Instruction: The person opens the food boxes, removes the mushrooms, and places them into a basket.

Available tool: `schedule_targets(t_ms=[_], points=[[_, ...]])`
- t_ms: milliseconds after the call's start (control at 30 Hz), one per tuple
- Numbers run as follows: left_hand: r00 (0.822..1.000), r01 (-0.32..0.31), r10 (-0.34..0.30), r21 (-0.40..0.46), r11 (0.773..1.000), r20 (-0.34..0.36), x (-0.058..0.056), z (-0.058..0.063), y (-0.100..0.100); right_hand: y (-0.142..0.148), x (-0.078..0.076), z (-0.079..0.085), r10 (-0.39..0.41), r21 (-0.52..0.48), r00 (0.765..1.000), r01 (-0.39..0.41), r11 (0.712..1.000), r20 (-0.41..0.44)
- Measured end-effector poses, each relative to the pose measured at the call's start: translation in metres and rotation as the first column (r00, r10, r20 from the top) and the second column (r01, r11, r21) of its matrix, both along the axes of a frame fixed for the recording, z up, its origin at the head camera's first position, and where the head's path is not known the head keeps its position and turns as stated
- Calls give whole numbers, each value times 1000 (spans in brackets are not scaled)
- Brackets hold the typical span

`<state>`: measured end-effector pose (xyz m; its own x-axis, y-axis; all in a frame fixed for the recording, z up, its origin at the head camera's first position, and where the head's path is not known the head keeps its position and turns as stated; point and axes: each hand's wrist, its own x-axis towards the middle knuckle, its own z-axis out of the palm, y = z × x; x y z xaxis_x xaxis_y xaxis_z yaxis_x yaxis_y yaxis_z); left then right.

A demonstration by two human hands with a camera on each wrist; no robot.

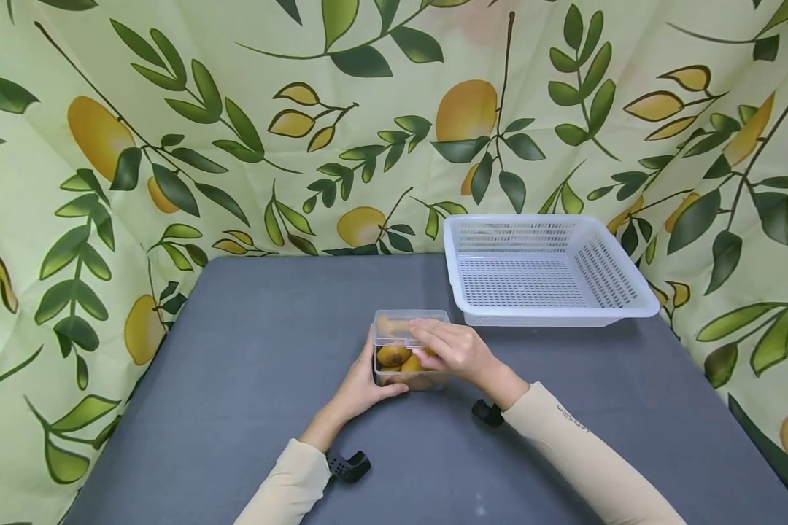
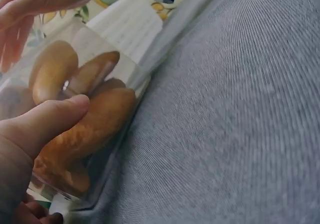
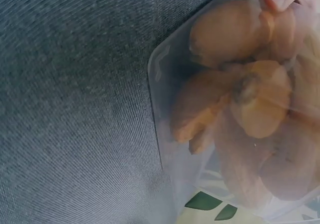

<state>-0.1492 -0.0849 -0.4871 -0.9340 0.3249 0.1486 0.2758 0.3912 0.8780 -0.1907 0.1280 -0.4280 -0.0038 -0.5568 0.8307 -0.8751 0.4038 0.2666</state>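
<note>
A small clear plastic box (image 1: 389,374) full of yellow-orange oval fruits (image 1: 394,355) stands near the middle of the grey table. Its clear lid (image 1: 389,334) is tilted up, with the fruits showing below its front edge. My left hand (image 1: 357,390) grips the box from the left; its thumb (image 2: 55,119) lies across the front wall in the left wrist view. At the lid's front edge, my right hand (image 1: 458,354) pinches the lid, fingers over the top and thumb below. Through the clear wall, the right wrist view shows several fruits (image 3: 260,99) close up.
A white perforated plastic basket (image 1: 551,312) stands at the back right of the grey table (image 1: 269,313). Behind the table hangs a cloth (image 1: 394,182) printed with leaves and fruit. Black straps (image 1: 349,467) sit at both wrists.
</note>
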Motion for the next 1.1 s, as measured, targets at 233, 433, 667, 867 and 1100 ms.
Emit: schedule_targets(t_ms=[233,433,667,867,1100], points=[[1000,-1,2,109,994,-13,2,5,4,3,-2,-2,-7,-23,999,8,1000,45],[997,-7,16,106,994,-81,5,6,-1,0,-4,-3,5,-41,996,-1,999,84],[992,-27,39,110,994,-117,7,8,-3,-3,-6,-2,14,-59,993,-7,998,119],[991,-58,71,110,992,-114,10,7,-4,-4,-11,3,66,-145,972,-33,989,227],[994,-63,73,120,991,-83,10,4,-4,1,-14,7,166,-402,908,4,916,386]])
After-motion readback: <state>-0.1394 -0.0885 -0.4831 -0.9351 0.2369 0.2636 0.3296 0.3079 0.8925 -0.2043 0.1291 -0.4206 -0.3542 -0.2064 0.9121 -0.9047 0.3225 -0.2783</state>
